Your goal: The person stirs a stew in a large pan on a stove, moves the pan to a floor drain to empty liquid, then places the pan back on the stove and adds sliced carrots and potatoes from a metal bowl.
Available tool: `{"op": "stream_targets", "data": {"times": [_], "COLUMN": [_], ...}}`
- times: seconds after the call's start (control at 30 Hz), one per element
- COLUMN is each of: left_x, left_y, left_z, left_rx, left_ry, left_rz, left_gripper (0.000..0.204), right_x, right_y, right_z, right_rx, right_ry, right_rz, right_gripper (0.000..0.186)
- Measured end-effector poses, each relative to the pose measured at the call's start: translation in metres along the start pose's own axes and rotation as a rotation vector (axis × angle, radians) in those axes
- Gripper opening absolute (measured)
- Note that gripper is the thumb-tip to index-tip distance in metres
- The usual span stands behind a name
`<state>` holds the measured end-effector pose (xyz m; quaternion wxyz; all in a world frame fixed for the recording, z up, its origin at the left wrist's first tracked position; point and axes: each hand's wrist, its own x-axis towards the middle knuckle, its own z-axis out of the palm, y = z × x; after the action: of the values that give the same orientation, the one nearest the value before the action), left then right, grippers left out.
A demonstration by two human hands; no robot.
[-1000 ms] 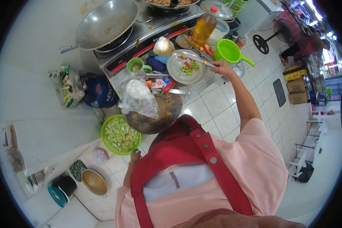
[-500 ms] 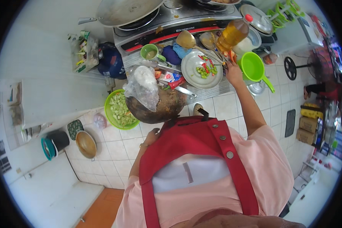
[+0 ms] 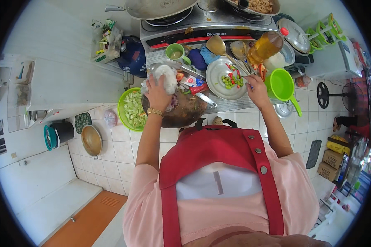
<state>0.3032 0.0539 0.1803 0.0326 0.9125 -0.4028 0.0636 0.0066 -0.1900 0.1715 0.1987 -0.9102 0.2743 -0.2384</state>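
My left hand grips a clear plastic bag of something white over the dark round chopping board. Chopped red onion, a red pepper and a metal knife lie on or beside the board. My right hand is closed at the right edge of a grey plate holding chopped green and red chillies, by utensil handles; what it grips is unclear. A green cup and cloths sit behind.
Behind stand the stove with two pans and an oil bottle. A green dipper is at right, a bowl of chopped cabbage at left, a gas cylinder at back left. A person's leg shows far right.
My left hand has risen from low beside the cabbage bowl onto the plastic bag. My right hand stays by the plate's right side. The view has shifted, so the counter appears squarer.
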Motion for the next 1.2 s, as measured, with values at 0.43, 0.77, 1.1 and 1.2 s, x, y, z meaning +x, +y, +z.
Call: {"op": "stream_targets", "data": {"times": [0.43, 0.77, 1.1, 1.2], "left_x": [0.038, 0.018, -0.002, -0.024], "left_y": [-0.033, -0.030, 0.059, 0.113], "left_z": [-0.006, 0.007, -0.061, -0.054], "left_rx": [-0.807, -0.475, -0.556, -0.816], "left_ry": [-0.187, -0.160, 0.024, -0.264], "left_rz": [0.156, 0.457, 0.915, 1.011], "left_gripper": [0.033, 0.064, 0.052, 0.046], "right_x": [-0.018, -0.066, -0.200, -0.246], "right_y": [-0.042, -0.068, -0.094, -0.093], "right_z": [0.045, 0.026, -0.012, -0.026], "right_rx": [0.048, -0.074, -0.163, -0.164], "right_ry": [0.004, -0.035, 0.132, 0.136], "right_rz": [-0.001, 0.106, 0.540, 0.622], "right_gripper": [0.022, 0.021, 0.017, 0.016]}}
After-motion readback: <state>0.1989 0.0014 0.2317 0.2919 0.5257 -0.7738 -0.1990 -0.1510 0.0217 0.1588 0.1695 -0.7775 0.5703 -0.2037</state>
